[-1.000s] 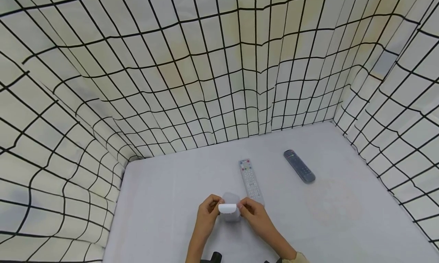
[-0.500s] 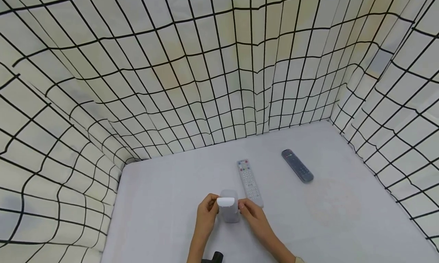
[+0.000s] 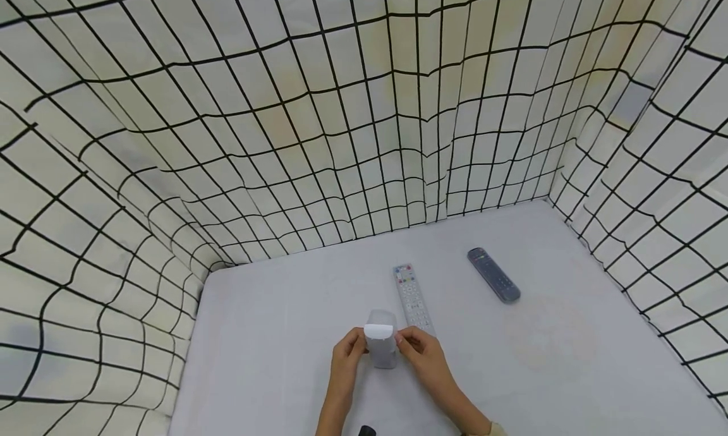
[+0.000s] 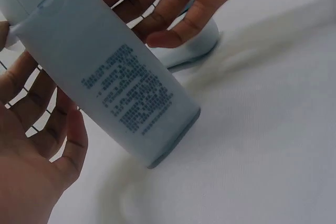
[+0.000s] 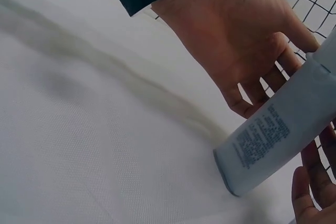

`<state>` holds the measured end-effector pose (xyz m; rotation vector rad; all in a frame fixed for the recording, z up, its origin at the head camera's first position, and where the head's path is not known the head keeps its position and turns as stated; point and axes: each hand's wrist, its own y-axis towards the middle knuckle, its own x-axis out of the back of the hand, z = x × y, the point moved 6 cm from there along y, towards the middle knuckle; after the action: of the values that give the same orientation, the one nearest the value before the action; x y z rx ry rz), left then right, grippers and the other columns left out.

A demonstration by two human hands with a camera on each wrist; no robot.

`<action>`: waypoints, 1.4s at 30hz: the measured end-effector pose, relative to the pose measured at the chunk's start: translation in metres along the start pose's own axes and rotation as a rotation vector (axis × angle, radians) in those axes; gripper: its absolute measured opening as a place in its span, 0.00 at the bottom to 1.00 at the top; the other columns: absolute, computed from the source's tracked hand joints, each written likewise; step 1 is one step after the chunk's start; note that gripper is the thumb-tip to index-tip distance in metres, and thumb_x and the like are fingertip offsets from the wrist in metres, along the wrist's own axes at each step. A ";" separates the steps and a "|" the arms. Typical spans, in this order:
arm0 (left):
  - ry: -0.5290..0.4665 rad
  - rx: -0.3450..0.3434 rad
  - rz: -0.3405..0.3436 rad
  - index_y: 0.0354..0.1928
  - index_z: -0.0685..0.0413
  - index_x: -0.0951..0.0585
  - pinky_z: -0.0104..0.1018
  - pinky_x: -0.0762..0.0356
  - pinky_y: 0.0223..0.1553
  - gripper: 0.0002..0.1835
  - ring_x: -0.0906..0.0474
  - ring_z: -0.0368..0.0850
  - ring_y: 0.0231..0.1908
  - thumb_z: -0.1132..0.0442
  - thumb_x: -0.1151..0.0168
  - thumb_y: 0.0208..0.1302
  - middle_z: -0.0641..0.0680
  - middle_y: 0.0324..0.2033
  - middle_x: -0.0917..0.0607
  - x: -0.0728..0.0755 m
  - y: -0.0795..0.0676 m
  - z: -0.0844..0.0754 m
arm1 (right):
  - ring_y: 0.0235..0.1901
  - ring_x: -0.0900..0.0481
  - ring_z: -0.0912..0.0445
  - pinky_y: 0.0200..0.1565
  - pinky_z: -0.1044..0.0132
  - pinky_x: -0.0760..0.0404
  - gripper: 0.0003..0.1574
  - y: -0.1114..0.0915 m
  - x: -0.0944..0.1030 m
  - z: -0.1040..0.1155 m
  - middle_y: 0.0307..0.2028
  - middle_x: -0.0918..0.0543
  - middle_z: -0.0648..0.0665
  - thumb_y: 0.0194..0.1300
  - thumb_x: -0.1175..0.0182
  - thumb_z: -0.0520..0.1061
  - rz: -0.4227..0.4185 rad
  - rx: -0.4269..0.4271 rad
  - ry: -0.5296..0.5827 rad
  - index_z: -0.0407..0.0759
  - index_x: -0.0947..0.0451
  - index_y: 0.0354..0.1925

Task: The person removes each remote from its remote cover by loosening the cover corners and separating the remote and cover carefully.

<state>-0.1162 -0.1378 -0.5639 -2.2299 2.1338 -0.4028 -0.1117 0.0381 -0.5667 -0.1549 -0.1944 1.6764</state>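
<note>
A flat white bottle [image 3: 382, 351] with a white cap [image 3: 379, 330] stands between my two hands on the pale cloth. Small dark print covers its lower face [image 4: 131, 90] in the left wrist view. My left hand [image 3: 347, 355] holds the bottle's left side, its thumb up by the cap. On the opposite side my right hand [image 3: 422, 355] holds it near the cap, the thumb [image 5: 302, 35] at the seam in the right wrist view. The lower fingers of both hands lie loosely along the sides. The bottle's base sits right at the cloth.
Just beyond my right hand lies a light grey remote control [image 3: 413, 297], its near end by the fingers. Farther right is a dark remote control [image 3: 493, 275]. White curtains [image 3: 341, 139] with a black grid enclose the table [image 3: 261, 335] at the back and both sides.
The bottle's top and my left hand have shifted slightly right since half a second ago, and the bottle's tilt has changed a little. Both hands keep holding it; the remotes lie still.
</note>
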 end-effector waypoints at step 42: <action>0.121 -0.011 -0.042 0.30 0.56 0.20 0.27 0.26 0.34 0.07 0.26 0.37 0.32 0.65 0.41 0.66 0.50 0.30 0.18 0.007 0.001 0.017 | 0.23 0.27 0.65 0.26 0.73 0.26 0.07 0.003 -0.002 -0.017 0.27 0.18 0.53 0.68 0.40 0.47 -0.006 0.103 -0.389 0.45 0.22 0.35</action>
<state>-0.1135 -0.1477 -0.5796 -2.3170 2.1529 -0.5420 -0.1108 0.0367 -0.5842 0.2513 -0.3982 1.6941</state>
